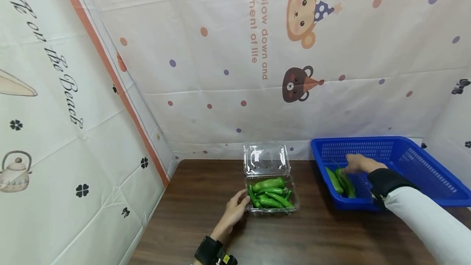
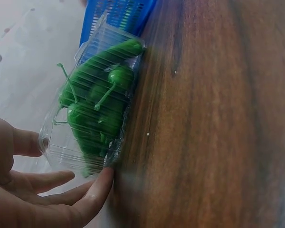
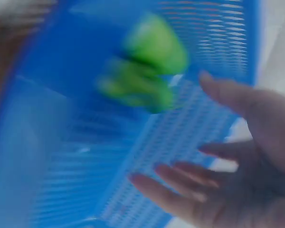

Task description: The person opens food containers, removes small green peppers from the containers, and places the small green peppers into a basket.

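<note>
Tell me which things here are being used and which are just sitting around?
In use: the left hand touching the clear box of green peppers; the right hand reaching over the loose peppers in the blue basket.

Just there: the wooden table, the cartoon cloth behind.

spread fingers (image 3: 180, 183), blurred green peppers (image 3: 147, 64), blue basket (image 3: 61, 142)

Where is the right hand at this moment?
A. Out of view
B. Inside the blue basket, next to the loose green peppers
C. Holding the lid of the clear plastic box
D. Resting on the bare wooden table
B: the head view shows the right hand reaching into the blue basket, its fingers spread and right beside the loose green peppers lying on the basket floor.
</note>
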### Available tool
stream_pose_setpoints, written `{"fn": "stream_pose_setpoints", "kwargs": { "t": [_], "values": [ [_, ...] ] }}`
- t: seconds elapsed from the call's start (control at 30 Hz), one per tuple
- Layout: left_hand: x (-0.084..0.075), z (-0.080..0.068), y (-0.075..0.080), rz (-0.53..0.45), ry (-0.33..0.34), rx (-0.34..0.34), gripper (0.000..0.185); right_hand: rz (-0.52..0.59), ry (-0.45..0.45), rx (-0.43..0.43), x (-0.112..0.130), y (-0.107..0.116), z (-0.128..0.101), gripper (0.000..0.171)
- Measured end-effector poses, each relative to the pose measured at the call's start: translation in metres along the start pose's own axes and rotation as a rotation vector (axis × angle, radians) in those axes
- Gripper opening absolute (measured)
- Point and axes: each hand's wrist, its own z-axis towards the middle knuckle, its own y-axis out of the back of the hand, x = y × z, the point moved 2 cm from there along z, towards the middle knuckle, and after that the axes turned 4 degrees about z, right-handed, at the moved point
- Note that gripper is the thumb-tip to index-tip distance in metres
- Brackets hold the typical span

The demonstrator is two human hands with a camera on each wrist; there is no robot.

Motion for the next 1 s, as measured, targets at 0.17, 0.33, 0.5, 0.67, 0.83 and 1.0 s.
{"fn": "stream_pose_setpoints", "kwargs": {
  "t": [0.17,0.33,0.5,0.67,0.83,1.0],
  "values": [
    [0.003,-0.001,-0.001,-0.001,-0.005,0.001,0.050,-0.057,0.068,-0.267,0.041,0.024,-0.001,0.074],
    [0.004,-0.001,-0.001,-0.006,-0.004,0.010,0.051,-0.078,0.219,-0.391,0.104,0.031,-0.006,0.073],
    [0.003,-0.001,0.000,-0.006,-0.001,0.014,0.051,-0.087,0.399,-0.443,0.155,0.009,-0.010,0.062],
    [0.002,-0.002,0.001,-0.001,-0.001,0.019,0.051,-0.103,0.504,-0.413,0.187,-0.027,-0.010,0.045],
    [-0.001,-0.004,0.001,0.003,0.001,0.005,0.049,-0.088,0.529,-0.329,0.201,-0.066,-0.016,0.042],
    [0.001,-0.004,0.000,-0.018,-0.003,-0.017,0.045,-0.067,0.589,-0.297,0.201,-0.103,-0.019,0.038]
  ]
}}
